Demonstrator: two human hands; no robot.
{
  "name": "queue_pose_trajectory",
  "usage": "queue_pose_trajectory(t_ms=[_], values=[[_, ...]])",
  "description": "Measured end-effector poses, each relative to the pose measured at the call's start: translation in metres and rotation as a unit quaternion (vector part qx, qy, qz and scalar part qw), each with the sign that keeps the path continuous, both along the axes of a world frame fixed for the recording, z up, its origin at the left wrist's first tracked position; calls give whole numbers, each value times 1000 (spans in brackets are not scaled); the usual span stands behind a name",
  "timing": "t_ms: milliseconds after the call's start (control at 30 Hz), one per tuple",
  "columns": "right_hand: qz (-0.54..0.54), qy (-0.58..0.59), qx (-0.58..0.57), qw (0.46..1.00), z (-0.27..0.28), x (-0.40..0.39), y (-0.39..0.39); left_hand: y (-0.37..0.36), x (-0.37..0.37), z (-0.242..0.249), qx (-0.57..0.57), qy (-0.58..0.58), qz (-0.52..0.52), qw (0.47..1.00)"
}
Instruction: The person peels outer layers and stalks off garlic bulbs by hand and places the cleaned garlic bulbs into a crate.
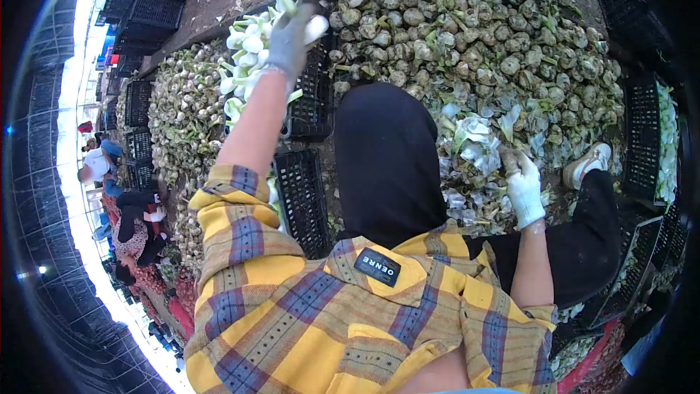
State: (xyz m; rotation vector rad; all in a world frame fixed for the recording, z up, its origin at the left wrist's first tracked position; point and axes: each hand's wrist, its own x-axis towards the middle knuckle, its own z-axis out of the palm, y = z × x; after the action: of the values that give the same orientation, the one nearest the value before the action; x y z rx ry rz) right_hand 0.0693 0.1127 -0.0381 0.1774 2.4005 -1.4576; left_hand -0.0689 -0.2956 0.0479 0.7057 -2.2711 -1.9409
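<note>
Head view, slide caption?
Gloved left hand over crated white bulbs, right hand by loose skins, dirt-caked bulbs heaped ahead.

The single view comes from a camera on the wearer's head, facing forward and steeply down over the body. Closest to it, the plaid shirt (306, 314) fills the lower middle, with a dark-clad knee (386, 160) rising into the centre. Both hands are a little farther off, the left hand (288, 40) at upper left and the right hand (522, 182) at right. Beyond the knee, the camera looks down onto piled bulbs (452, 36). Its very wide, rounded view curves the edges, taking in distant people (135, 226) and the roof (44, 175) at far left.
</note>
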Motion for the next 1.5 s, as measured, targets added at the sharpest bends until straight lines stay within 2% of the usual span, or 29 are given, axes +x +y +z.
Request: queue_pose_trajectory(t_ms=[33,67,100,167,233,267,367,400,533,633,700,800,833,900,933,967,1033,1100,1167,1233,1300,1367,1400,1467,1500], values=[[2,-8,8,1000,0,0,-3,-47,-8,-36,-154,-14,21,988],[13,46,34,998,-19,2,-1,-78,-10,-57,-223,10,24,974],[17,36,33,999,-29,3,-2,-90,-6,-48,-363,-55,17,930],[25,14,30,999,-40,5,-4,-100,-7,-43,-499,-105,20,860],[44,18,88,995,-41,5,-7,-124,-12,-66,-632,-106,36,766],[57,13,108,992,-39,5,-9,-129,-13,-72,-637,-180,9,750],[95,4,156,983,-41,4,-8,-130,-1,-112,-708,-214,-3,673],[104,9,153,983,-40,2,-11,-127,1,-118,-711,-219,-56,666],[140,0,138,981,-33,-7,-24,-130,0,-126,-695,-237,-57,676],[130,17,133,982,-37,-11,-31,-133,-4,-119,-713,-184,-47,675],[119,2,140,983,-40,-16,-35,-118,-18,-99,-738,-26,-27,674],[137,-6,156,978,-56,-16,-29,-84,-53,-94,-696,112,-74,705],[126,-64,157,977,-55,-20,-31,-73,-65,-102,-645,108,-101,749],[95,-180,162,966,-50,-28,-34,-60,-93,-143,-597,90,-114,789],[135,-122,181,966,-59,-23,-26,-57,-105,-164,-538,54,-109,834],[136,-103,218,961,-50,-28,-32,-53,-117,-181,-516,86,-86,848],[148,-109,269,945,-49,-29,-30,-48,-139,-204,-459,-70,-26,885],[114,-110,243,957,-51,-30,-29,-66,-160,-240,-435,-103,2,895],[90,-98,221,966,-53,-31,-31,-65,-177,-245,-418,-184,15,889],[77,-75,206,973,-54,-32,-34,-72,-190,-265,-370,-183,15,911],[95,-92,225,965,-54,-33,-30,-98,-205,-306,-252,-166,50,952],[121,-83,236,961,-57,-32,-25,-85,-197,-285,-337,-167,55,925],[122,-44,216,968,-63,-28,-21,-73,-191,-265,-367,-163,33,915],[142,-5,246,959,-55,-34,-24,-48,-176,-229,-425,-149,-12,893],[152,15,263,953,-51,-36,-25,-44,-172,-227,-395,-132,-34,909]])
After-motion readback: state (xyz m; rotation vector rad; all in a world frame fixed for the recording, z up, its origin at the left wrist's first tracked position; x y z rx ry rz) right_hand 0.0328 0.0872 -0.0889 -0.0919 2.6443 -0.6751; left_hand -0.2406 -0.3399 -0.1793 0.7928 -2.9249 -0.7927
